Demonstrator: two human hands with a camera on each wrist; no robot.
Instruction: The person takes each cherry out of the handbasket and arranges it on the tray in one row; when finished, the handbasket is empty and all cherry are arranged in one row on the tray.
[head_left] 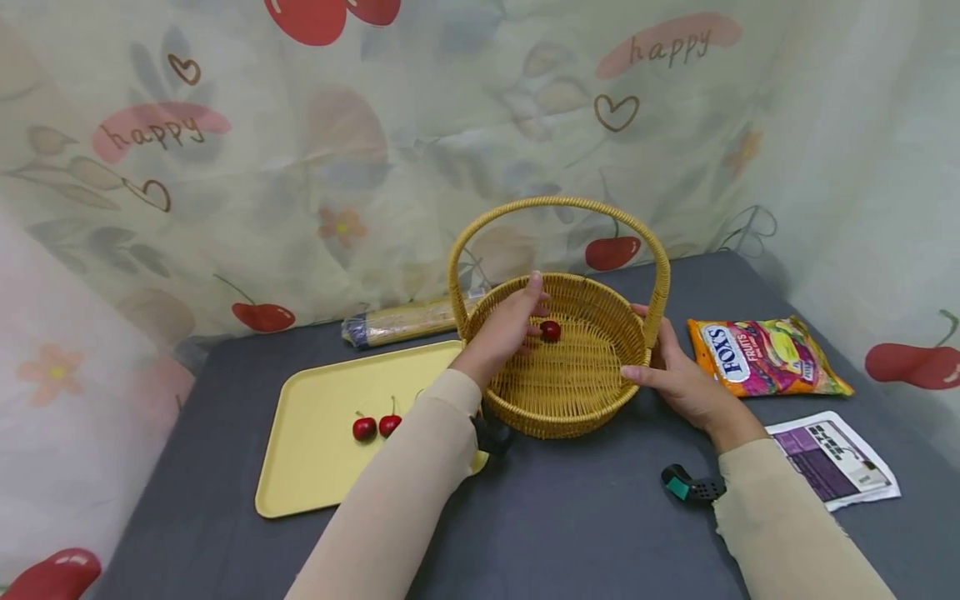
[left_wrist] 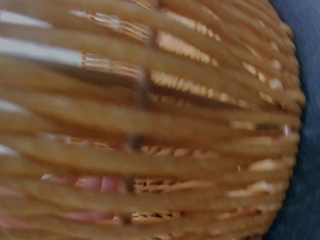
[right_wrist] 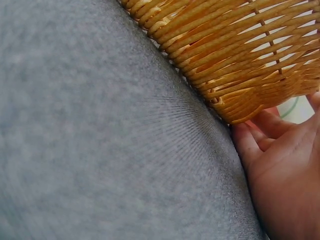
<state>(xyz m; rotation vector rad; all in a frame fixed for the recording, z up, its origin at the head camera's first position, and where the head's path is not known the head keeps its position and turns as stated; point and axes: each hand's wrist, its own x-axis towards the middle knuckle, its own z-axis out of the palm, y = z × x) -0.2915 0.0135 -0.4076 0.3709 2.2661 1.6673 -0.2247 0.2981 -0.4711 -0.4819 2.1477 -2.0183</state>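
A round wicker basket (head_left: 573,392) with a tall arched handle stands on the grey cloth. My left hand (head_left: 504,332) reaches over its left rim, fingers extended inside. Right at those fingertips is a dark red cherry (head_left: 551,331). In the left wrist view the woven wall (left_wrist: 200,115) fills most of the picture, blurred, and bits of fingers show through its gaps. My right hand (head_left: 686,383) grips the basket's right side, thumb in front and fingers behind. Low against the weave, the right wrist view shows that hand's fingers (right_wrist: 272,125) beside the cloth.
A yellow tray (head_left: 303,450) with cherries (head_left: 364,428) lies at left, partly behind the left sleeve. A clear-wrapped bundle (head_left: 405,321) rests behind it. On the right are an orange FOX'S candy bag (head_left: 772,354) and a purple-and-white packet (head_left: 832,458). A patterned curtain (head_left: 420,150) hangs behind.
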